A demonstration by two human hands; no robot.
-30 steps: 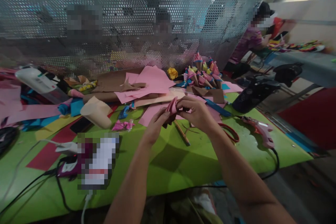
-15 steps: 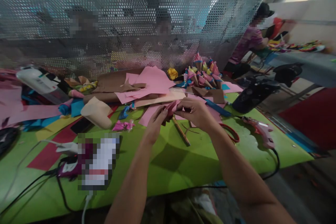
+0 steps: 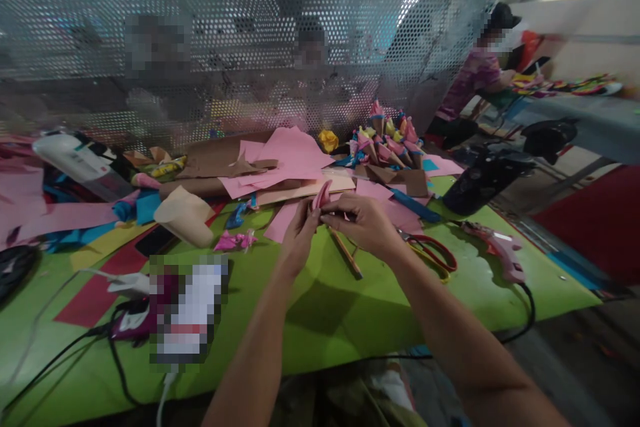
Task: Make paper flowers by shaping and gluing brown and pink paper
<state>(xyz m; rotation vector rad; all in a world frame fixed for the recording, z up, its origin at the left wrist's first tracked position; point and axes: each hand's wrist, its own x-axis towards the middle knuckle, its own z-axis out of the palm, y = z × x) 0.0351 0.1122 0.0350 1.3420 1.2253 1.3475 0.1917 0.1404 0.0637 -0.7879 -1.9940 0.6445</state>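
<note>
Since 0.5 s ago, R hand [image 3: 367, 223] has shifted L, its fingertips now close by the thumb of L hand [image 3: 299, 237]; folded pink paper [image 3: 321, 195] b/w them stands more upright, & more of the scissors [image 3: 453, 260] shows past R forearm. L grip: closed around paper's lower part. R grip: thumb & fingertips pinched together at its lower R edge, exact contact partly hidden. Paper's held above green worktop [image 3: 250, 280], approx. mid-view, nearer than the loose pink sheets [image 3: 295, 153]. Pencil [image 3: 345, 253] lies on worktop just below hands. Pink glue gun [image 3: 503, 253] to the R, w/ cord. Pile of small cones [image 3: 390, 140] behind, R of sheets.
</note>
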